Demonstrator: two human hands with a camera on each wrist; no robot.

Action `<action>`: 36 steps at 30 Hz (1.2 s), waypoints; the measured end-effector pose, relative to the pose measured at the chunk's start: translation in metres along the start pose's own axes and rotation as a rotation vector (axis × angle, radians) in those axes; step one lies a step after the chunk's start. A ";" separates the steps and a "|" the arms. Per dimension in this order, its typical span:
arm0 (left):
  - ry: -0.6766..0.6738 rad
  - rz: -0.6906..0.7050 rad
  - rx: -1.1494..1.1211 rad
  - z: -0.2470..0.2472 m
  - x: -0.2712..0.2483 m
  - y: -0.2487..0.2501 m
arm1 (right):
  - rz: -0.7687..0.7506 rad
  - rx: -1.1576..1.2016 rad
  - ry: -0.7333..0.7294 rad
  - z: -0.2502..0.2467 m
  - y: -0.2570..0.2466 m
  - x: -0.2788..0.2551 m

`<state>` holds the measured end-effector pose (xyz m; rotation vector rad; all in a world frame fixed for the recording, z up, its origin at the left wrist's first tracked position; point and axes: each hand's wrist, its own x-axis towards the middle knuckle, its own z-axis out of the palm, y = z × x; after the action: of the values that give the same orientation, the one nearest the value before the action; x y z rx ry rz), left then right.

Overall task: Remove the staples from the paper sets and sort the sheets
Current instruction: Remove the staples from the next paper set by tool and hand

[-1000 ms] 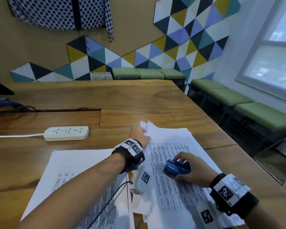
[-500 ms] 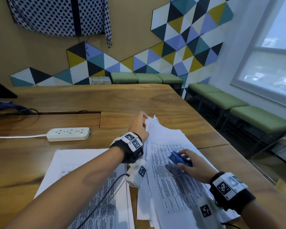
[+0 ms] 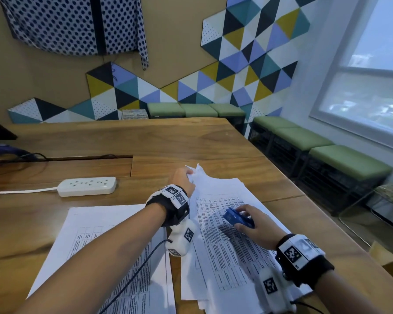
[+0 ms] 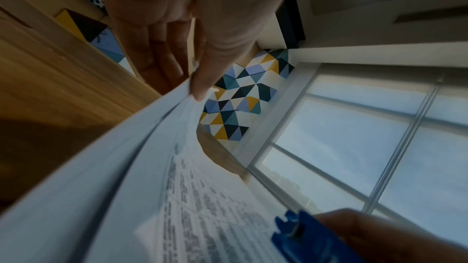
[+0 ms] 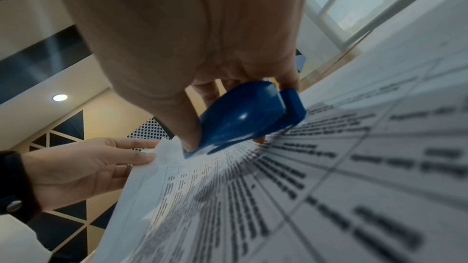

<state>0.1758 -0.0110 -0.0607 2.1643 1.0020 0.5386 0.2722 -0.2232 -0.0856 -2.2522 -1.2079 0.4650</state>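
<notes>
A stapled set of printed sheets [image 3: 225, 241] lies on the right of the wooden table [image 3: 191, 141], over more loose sheets. My left hand [image 3: 183, 177] pinches its far left corner between thumb and fingers and lifts it off the table; the left wrist view shows the thumb [image 4: 202, 79] on top of the paper set [image 4: 157, 177]. My right hand [image 3: 250, 219] grips a blue staple remover [image 3: 235, 218] and rests on the middle of the top sheet. The remover [image 5: 243, 115] sits just above the paper [image 5: 329, 167]. No staple can be made out.
A second pile of printed sheets [image 3: 95, 234] lies to the left, under my left forearm. A white power strip [image 3: 87, 186] with its cord sits behind it. Green benches [image 3: 327, 150] line the wall and window on the right, beyond the table edge.
My left hand has closed on the far corner of the paper set and raised it. My right hand with the staple remover stayed on the sheet, shifting slightly.
</notes>
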 end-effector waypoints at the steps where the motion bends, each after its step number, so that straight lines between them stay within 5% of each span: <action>1: 0.012 0.014 -0.006 0.001 0.001 -0.001 | -0.001 0.004 0.001 0.000 0.000 0.000; 12: -0.043 -0.020 0.240 0.001 0.005 -0.005 | 0.004 -0.010 0.005 0.001 0.004 0.000; 16: 0.019 0.179 0.233 -0.001 -0.007 0.008 | 0.010 0.013 0.007 0.001 0.007 0.002; 20: 0.004 0.366 -0.022 -0.006 -0.016 0.028 | 0.006 0.084 0.008 0.001 0.010 0.005; 28: -0.045 0.115 -0.341 -0.054 -0.043 0.039 | -0.059 0.263 0.134 -0.013 -0.002 -0.007; 32: -0.270 -0.018 -0.298 -0.090 -0.080 0.003 | -0.053 0.346 0.109 -0.008 -0.023 -0.015; 36: -0.456 -0.119 -0.136 -0.113 -0.123 -0.048 | -0.135 0.143 -0.056 0.013 -0.050 -0.027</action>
<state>0.0071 -0.0387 -0.0283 1.9668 0.8067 0.0457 0.2176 -0.2194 -0.0641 -2.0355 -1.3024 0.5472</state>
